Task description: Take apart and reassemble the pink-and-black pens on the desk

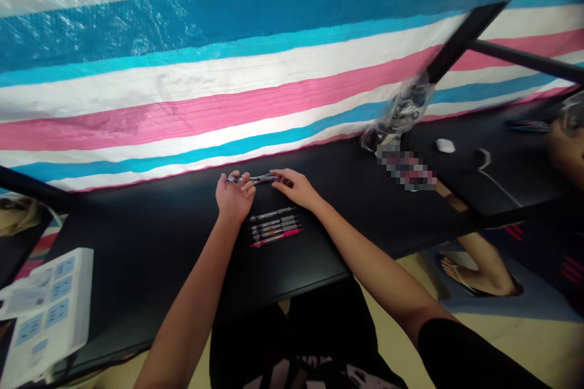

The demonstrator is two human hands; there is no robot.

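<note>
Both my hands hold one pen [256, 180] level above the black table [150, 255], near its far edge. My left hand [233, 194] is curled with its fingers closed round the pen's left end. My right hand [294, 185] pinches the right end with its fingertips. Just below my hands, several pens [275, 227] lie side by side in a row on the table; the nearest one is pink.
A white power strip [43, 310] lies at the table's left front corner. A clear plastic bag [399, 112] with dark items sits at the back right by a black frame post. Another person's hand [563, 149] and bare foot [474, 276] show at right.
</note>
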